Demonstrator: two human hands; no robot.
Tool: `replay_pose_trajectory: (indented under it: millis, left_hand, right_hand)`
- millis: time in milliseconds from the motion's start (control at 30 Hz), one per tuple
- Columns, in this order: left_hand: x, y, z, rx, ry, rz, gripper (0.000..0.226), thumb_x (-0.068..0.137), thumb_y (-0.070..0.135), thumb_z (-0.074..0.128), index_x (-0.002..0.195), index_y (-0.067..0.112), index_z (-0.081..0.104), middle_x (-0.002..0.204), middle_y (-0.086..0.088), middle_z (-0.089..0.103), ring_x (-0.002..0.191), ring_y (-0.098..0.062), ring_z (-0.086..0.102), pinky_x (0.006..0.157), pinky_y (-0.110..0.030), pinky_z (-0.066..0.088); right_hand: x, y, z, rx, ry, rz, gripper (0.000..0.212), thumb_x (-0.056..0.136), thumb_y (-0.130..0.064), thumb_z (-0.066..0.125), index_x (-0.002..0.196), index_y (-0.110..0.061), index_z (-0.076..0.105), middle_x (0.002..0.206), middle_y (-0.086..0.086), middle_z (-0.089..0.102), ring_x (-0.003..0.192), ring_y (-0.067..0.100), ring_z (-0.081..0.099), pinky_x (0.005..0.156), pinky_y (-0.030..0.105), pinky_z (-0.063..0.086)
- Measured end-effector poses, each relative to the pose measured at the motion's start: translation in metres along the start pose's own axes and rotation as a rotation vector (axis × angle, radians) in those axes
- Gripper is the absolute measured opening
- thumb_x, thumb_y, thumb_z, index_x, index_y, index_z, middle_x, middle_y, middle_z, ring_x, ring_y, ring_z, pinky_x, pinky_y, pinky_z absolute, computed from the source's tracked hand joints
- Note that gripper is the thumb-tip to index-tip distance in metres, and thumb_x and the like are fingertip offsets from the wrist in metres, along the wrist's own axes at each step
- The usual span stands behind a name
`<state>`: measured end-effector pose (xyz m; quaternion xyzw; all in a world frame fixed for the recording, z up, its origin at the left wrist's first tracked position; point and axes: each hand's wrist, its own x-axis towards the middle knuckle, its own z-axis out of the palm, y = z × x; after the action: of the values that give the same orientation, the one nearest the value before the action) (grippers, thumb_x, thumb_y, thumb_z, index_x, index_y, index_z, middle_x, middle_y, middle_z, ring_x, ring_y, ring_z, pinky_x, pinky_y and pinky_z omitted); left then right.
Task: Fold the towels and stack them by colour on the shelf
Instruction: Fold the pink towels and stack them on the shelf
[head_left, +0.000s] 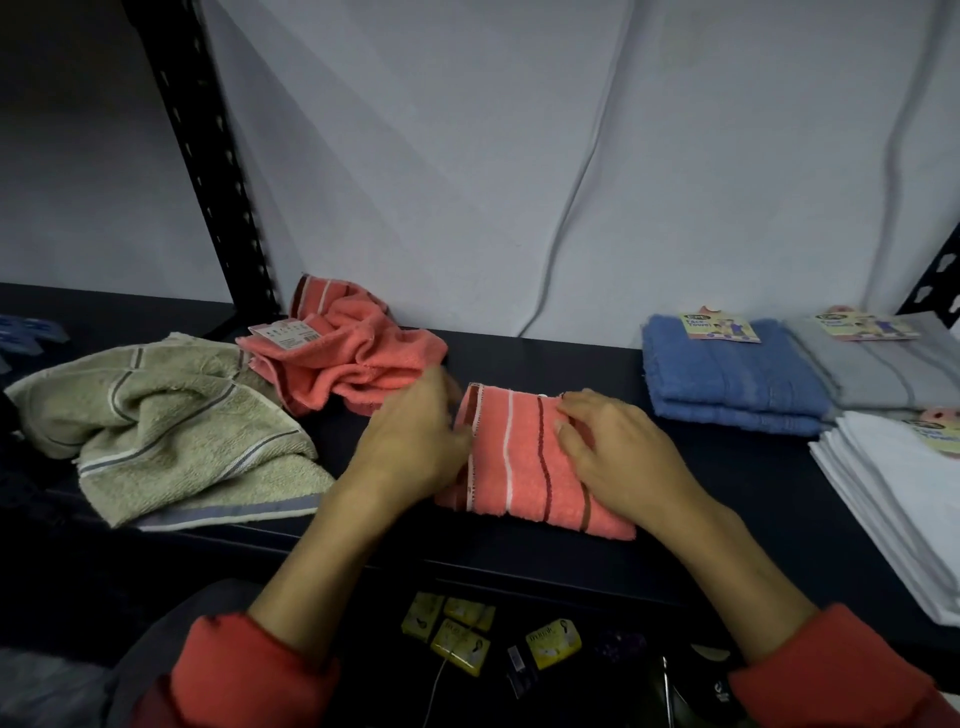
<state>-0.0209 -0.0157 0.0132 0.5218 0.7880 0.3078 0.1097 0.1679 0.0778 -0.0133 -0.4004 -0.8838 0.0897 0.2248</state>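
A dark shelf board (675, 483) runs along a pale wall. At its middle lies a folded coral striped towel (524, 462); the left hand (415, 441) pinches its left edge, the right hand (618, 457) presses flat on top. Far left, a crumpled coral towel (348, 358) (tag showing) beside a rumpled green towel (171, 426); right, folded blue towels (732, 379), grey towels (883, 369) and white towels (904, 499).
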Motion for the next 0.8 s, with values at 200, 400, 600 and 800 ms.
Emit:
replay_pose_trajectory:
  millis: [200,400,600,800]
  left_hand:
    - [0.003,0.027,0.050,0.119,-0.099,0.220,0.044,0.101,0.029,0.031,0.133,0.009,0.054,0.142,-0.012,0.052,0.136,-0.032,0.046,0.112,-0.044,0.038]
    - [0.009,-0.005,0.053,0.204,-0.281,0.188,0.056,0.110,0.040,0.017,0.163,0.027,0.004,0.170,0.006,-0.009,0.156,-0.017,-0.013,0.125,-0.039,-0.006]
    - [0.008,-0.019,0.049,0.249,-0.297,0.209,0.058,0.109,0.047,0.011,0.162,0.031,-0.006,0.167,0.014,-0.017,0.153,-0.009,-0.018,0.127,-0.042,-0.006]
    - [0.008,-0.015,0.034,0.336,-0.351,0.237,0.061,0.108,0.048,0.014,0.163,0.026,-0.003,0.169,0.007,-0.013,0.155,-0.016,-0.017,0.127,-0.045,-0.006]
  right_hand:
    - [-0.002,-0.028,0.018,-0.041,-0.058,0.047,0.043,0.104,-0.015,0.034,0.143,-0.006,0.048,0.153,0.011,0.043,0.147,0.022,0.032,0.121,0.033,0.025]
    - [-0.005,-0.012,0.024,-0.062,-0.211,0.154,0.057,0.108,-0.037,0.016,0.160,-0.023,0.001,0.168,-0.008,-0.004,0.152,0.006,-0.011,0.125,0.037,-0.008]
    - [-0.020,0.004,0.016,-0.016,-0.281,0.199,0.058,0.107,-0.044,0.011,0.159,-0.029,-0.009,0.165,-0.016,-0.014,0.149,0.001,-0.016,0.124,0.038,-0.011]
    - [-0.032,0.011,0.000,-0.022,-0.339,0.234,0.058,0.107,-0.046,0.011,0.160,-0.028,-0.004,0.166,-0.014,-0.009,0.153,0.009,-0.008,0.125,0.040,-0.005]
